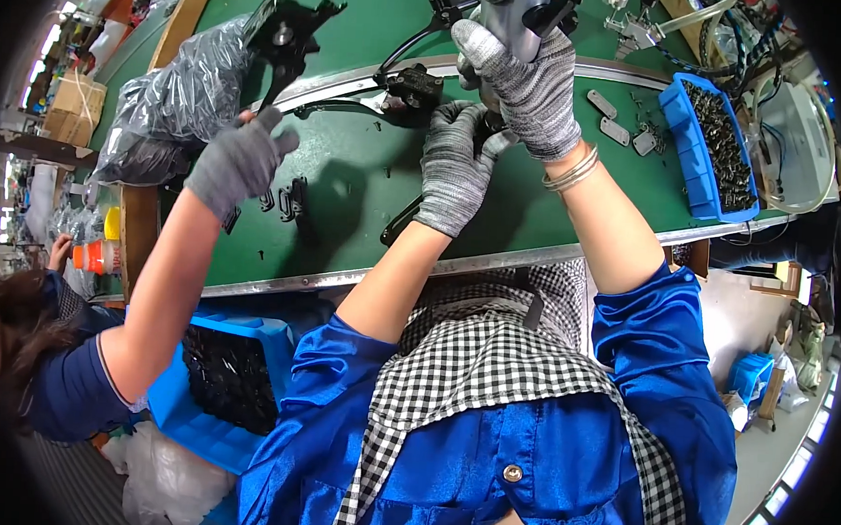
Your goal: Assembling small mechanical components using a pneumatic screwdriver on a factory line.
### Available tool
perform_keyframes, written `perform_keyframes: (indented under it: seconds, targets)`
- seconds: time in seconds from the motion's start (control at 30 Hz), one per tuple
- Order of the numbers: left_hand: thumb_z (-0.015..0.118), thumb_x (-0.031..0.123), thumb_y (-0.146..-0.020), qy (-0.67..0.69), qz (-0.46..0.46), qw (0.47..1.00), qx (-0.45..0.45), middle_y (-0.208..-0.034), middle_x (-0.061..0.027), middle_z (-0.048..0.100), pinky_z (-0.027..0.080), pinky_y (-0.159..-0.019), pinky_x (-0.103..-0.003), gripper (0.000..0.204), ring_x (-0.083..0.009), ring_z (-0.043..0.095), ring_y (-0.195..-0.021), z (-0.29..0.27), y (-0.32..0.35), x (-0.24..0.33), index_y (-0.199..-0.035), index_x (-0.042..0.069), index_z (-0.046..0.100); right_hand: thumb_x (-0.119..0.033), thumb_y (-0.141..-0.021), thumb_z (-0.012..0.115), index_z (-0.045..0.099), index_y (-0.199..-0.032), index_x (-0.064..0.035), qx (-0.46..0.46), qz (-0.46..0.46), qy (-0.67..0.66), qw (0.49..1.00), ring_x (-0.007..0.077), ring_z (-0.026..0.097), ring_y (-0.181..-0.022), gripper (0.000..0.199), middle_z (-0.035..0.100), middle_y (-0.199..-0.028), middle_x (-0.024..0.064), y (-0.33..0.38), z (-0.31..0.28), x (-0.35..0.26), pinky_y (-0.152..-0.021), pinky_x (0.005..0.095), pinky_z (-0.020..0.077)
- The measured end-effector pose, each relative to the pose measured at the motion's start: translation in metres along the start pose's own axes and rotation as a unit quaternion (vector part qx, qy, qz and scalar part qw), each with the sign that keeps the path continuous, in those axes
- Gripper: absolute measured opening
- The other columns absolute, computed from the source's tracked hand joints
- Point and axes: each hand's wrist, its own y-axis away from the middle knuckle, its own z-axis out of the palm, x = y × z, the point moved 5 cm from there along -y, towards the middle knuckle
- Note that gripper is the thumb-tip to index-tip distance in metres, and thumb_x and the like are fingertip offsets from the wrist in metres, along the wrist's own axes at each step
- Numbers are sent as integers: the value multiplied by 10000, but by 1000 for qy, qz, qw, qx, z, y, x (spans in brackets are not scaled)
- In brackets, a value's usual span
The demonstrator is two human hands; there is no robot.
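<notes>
My right hand [532, 80], in a grey knit glove, is wrapped round a grey cylindrical power screwdriver [513, 27] held upright. Just left of it, my left hand [455, 161], gloved alike, closes on a black brake lever [402, 222]; its lever end pokes out below my wrist, and the rest is mostly hidden under my fingers. Another black lever assembly [414, 87] lies on the green table beyond my left hand. At the left, a co-worker's gloved hand [240, 161] holds up a similar black lever assembly [285, 39].
A blue bin [676, 114] of small dark metal parts stands at the right, beside small silver plates [615, 131] and loose screws. Black plastic bags [179, 92] lie far left. Small black clips [294, 199] sit on the table. A blue crate [267, 329] of black parts is below left.
</notes>
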Motion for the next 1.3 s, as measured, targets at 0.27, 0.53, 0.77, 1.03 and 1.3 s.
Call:
perform_keyframes:
  seconds: [0.27,0.53,0.77,1.03,1.3]
  targets:
    - [783,361,-749,-14,-8,1000,-9,-1092,-175,557,471,-919,-424,491,-337,561,-999,-6,-6,3,-1083,36,628,-205,-850,734,602,-1059,-27,-18,3,53,998,118,570,-685,305,623,-791,23,-34,-8,-15,-604,285,473]
    - [782,297,-745,-305,-6,945,-117,-1075,-146,583,499,-856,-415,426,-336,580,-1012,-45,22,7,-1056,69,601,-234,-858,727,503,-1273,-39,-16,-92,78,993,145,602,-954,511,638,-1056,96,-48,-40,38,-810,282,507]
    - [698,232,-823,-446,112,864,-205,-1068,-163,604,512,-824,-431,286,-347,612,-960,-99,11,-10,-1039,72,599,-97,-803,748,391,-1411,-93,16,16,265,964,197,548,-1132,704,577,-1216,105,11,-85,79,-952,337,472]
    - [680,141,-862,-325,24,945,-26,-1014,-191,653,498,-865,-381,283,-315,631,-969,-233,-14,-30,-1112,21,626,-112,-819,706,537,-1269,-88,-71,57,403,910,299,596,-1062,480,600,-1148,148,103,-78,20,-911,357,490]
    - [635,87,-910,-181,-163,936,255,-1038,-69,683,477,-817,-290,228,-125,599,-902,-417,2,-99,-1122,5,623,-131,-838,649,615,-1103,-49,-75,-20,389,918,315,598,-977,279,633,-1028,141,156,-72,23,-904,407,479]
